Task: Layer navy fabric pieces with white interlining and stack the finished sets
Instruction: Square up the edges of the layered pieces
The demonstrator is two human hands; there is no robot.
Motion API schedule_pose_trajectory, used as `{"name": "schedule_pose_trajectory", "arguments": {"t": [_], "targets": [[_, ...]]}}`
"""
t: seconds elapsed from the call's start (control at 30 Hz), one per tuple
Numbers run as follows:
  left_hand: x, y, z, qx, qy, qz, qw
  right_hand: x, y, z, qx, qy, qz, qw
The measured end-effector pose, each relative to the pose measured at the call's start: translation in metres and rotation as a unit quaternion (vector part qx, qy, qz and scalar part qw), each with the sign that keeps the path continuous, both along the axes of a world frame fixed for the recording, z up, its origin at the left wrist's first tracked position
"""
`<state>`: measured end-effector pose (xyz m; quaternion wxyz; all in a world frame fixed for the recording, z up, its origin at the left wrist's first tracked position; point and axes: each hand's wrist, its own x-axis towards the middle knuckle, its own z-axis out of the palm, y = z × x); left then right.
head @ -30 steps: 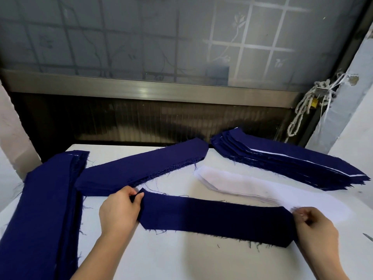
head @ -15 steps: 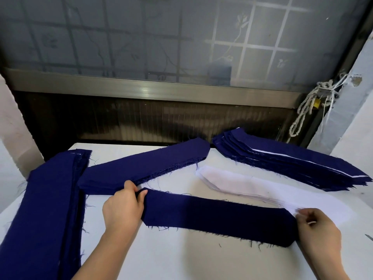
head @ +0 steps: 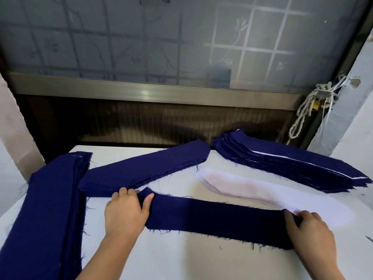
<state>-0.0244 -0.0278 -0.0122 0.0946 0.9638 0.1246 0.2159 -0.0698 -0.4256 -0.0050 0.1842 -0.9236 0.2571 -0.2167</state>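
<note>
Navy strip (head: 218, 217) lies flat on the near part of the white table (head: 181, 259), one end in each hand. My left hand (head: 126, 213) pinches the pointed tip and my right hand (head: 310, 229) grips the other end, thumb on top. I read the two-ended hold as tension for flattening and squaring. White interlining (head: 242, 186) sits just behind, overlapped at its right end. Finished stack (head: 292, 166) waits back right — raw navy piles (head: 50, 199) at left.

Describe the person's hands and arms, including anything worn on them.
The left hand and right hand are bare: no gloves, rings or watch show. The left forearm and right forearm are bare too, with no sleeve, bracelet or marking in view down to the picture's bottom edge.
</note>
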Motion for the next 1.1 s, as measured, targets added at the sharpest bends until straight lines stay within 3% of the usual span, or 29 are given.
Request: {"name": "schedule_pose_trajectory", "arguments": {"t": [0.2,0.37,0.6,0.87,1.0,1.1], "targets": [[-0.004,-0.001,0.004,-0.069,-0.02,-0.069,0.995,-0.002,0.005,0.002,0.054,-0.031,0.086,0.994],[-0.007,0.0,0.008,-0.12,-0.014,-0.075,0.99,-0.004,0.007,0.004,0.025,-0.004,0.097,0.995],[-0.007,-0.002,0.006,-0.033,-0.021,-0.095,0.995,-0.006,0.012,0.007,-0.043,-0.013,0.116,0.992],[-0.01,-0.002,0.011,-0.031,0.032,-0.107,0.993,-0.01,0.02,0.013,-0.053,0.025,0.135,0.989],[-0.028,0.025,0.022,-0.034,0.052,-0.146,0.987,-0.022,0.043,0.021,-0.038,0.062,0.173,0.982],[-0.037,0.06,0.038,-0.062,0.026,-0.138,0.988,-0.044,0.084,0.021,0.038,0.021,0.204,0.978]]}}
